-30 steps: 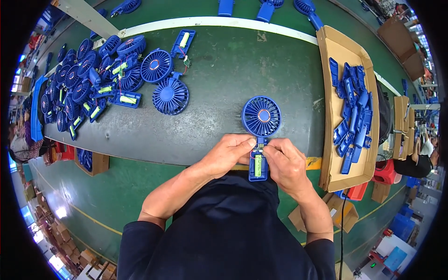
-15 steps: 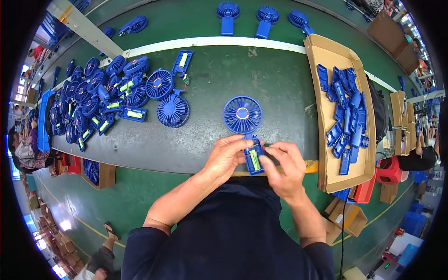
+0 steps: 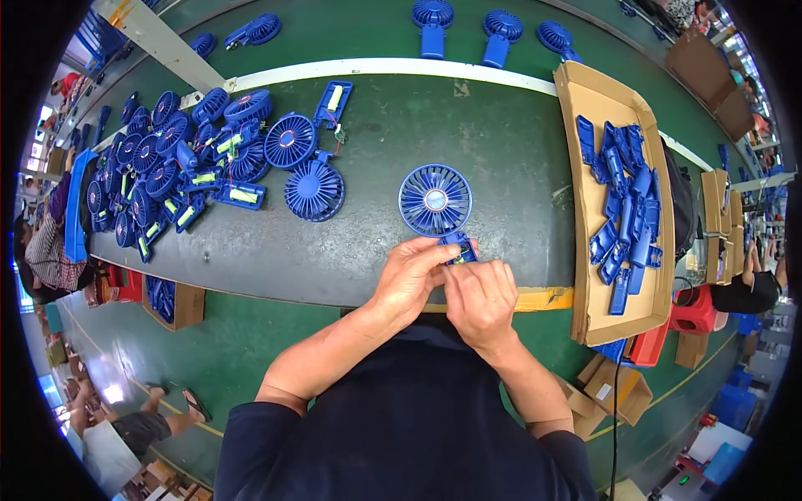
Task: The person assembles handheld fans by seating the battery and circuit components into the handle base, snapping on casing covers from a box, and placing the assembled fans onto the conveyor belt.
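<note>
A blue handheld fan [image 3: 434,200] lies in front of me at the table's near edge, its round grille pointing away. My left hand [image 3: 405,280] grips its opened handle [image 3: 456,243] near the neck, thumb on top. Over the lower handle, my right hand [image 3: 483,302] is closed in a pinch at the inside. What its fingertips hold is hidden, and the hand covers most of the battery there.
Many blue fans [image 3: 159,167] with green batteries are heaped on the left of the table [image 3: 276,263]. A cardboard tray [image 3: 582,250] of blue handle covers [image 3: 622,200] stands at the right. Finished-looking fans [image 3: 433,25] lie beyond the white rail [image 3: 376,68]. People are nearby.
My right hand has moved left and inward over the handle, now covering the battery that showed before. My left hand keeps its grip. The view has shifted slightly; a person at lower left has moved.
</note>
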Demonstrator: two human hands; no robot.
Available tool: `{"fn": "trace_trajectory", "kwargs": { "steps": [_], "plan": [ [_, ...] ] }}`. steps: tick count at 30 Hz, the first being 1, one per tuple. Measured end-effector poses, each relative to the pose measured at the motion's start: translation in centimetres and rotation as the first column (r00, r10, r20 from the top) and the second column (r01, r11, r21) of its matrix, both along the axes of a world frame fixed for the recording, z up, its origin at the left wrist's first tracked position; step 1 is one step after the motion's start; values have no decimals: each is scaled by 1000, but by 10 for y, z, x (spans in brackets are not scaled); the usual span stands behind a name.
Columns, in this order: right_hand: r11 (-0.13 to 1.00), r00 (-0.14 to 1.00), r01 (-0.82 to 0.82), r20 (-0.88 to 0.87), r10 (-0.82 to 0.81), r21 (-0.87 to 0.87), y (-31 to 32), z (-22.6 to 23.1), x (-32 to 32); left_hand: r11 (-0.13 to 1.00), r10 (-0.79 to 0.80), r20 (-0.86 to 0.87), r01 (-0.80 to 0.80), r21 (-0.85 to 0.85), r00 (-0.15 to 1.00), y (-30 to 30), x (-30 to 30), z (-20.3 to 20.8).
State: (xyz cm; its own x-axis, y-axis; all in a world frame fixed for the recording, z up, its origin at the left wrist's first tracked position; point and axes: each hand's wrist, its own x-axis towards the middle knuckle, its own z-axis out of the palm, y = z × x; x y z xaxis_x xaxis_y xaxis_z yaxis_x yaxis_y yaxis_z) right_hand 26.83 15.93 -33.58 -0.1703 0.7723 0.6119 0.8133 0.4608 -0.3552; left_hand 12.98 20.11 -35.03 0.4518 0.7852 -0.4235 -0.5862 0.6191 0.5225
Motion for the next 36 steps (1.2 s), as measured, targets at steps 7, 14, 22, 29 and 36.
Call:
{"fn": "trace_trajectory", "kwargs": {
  "steps": [7, 14, 22, 29, 36],
  "plan": [
    [986, 969, 31, -239, -70, -164, 0, -1, 8, 999, -16, -17, 17, 50, 1000, -2, 1, -1],
    [796, 801, -53, -502, -327, -603, 5, 8, 15, 996, -3, -47, 7, 84, 999, -7, 2, -4],
    [668, 603, -329, -693, -395, -667, 5, -3, 15, 994, 1, -4, 0, 109, 1000, -12, -1, -6],
    [722, 649, -237, -659, -380, -650, 7, -13, 7, 991, 24, -157, -3, 132, 987, -14, 2, -14],
    [780, 736, -183, -609, -294, -598, -5, 29, 39, 999, -10, -107, 15, 41, 994, 1, 0, 3]
  ]
}}
